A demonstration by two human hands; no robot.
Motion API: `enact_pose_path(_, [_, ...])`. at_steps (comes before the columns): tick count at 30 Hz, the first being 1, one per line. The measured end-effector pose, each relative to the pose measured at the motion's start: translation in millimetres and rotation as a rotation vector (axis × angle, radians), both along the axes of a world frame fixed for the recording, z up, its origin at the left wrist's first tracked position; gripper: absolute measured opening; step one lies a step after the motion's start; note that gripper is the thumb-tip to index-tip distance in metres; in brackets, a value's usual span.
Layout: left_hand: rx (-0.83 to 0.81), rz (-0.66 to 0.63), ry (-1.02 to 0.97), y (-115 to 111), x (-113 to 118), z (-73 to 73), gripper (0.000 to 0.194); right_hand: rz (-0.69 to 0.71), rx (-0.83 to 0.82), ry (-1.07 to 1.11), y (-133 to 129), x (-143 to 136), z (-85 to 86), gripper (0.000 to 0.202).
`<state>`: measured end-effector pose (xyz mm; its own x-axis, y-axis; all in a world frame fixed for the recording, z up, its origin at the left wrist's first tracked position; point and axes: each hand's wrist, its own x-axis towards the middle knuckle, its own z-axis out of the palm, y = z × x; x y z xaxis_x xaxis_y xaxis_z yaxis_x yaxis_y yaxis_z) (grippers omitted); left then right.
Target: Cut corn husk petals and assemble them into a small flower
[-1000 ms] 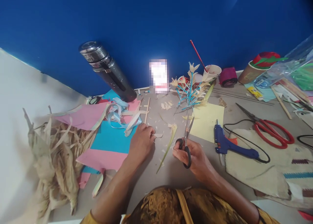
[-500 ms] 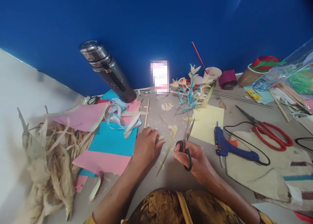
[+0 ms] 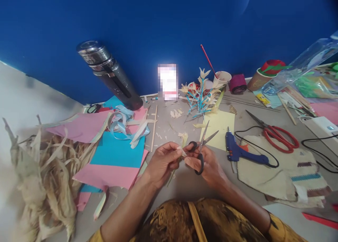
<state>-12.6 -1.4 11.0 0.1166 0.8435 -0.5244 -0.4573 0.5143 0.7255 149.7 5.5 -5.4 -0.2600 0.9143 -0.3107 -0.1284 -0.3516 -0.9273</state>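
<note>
My left hand point(image 3: 162, 161) is closed in a pinch on a small pale strip of husk point(image 3: 180, 149). Small scissors point(image 3: 202, 142) with black handles are in my right hand point(image 3: 210, 166), their blades apart and pointing up and away from me. The right fingertips come close to the strip; whether they touch it I cannot tell. Beyond the hands, a pale green husk leaf point(image 3: 184, 138) lies on the table, partly hidden by them. Small pale husk pieces point(image 3: 176, 113) and husk flowers on blue-wrapped stems point(image 3: 203, 94) are farther back.
Blue and pink paper point(image 3: 117, 148), ribbon point(image 3: 121, 120) and dry husks point(image 3: 50, 185) cover the left side. A dark flask point(image 3: 113, 76) leans at the back. On the right are yellow paper point(image 3: 223, 126), a glue gun point(image 3: 243, 154), red-handled scissors point(image 3: 280, 136) and a cloth point(image 3: 264, 175).
My left hand has lifted from the table with the small strip and come toward my right hand. The scissors' blades have opened wider. The view has shifted slightly to the right.
</note>
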Motion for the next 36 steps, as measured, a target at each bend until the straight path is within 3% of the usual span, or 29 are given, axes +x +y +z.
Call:
enact_pose_path(7, [-0.049,-0.048,-0.234,-3.3,5.7,-3.0,0.028,-0.088,0.013,-0.089,3.3,-1.9,5.0,0.030])
enact_pose_path(14, [0.000,-0.117,-0.077,-5.6,0.6,-6.7,0.033,0.028,-0.003,-0.078,3.0,-1.7,5.2,0.030])
enact_pose_path(20, [0.031,0.005,-0.116,-5.4,1.8,-11.8,0.030,-0.010,0.008,-0.089,3.9,-1.5,2.9,0.028])
enact_pose_path(28, [0.045,0.040,-0.066,-6.6,5.2,-12.4,0.028,-0.079,-0.006,-0.049,4.8,-2.4,1.2,0.028])
enact_pose_path(36, [0.057,-0.079,-0.123,-8.8,6.1,-11.3,0.036,-0.087,-0.013,-0.077,4.3,-2.1,3.6,0.027])
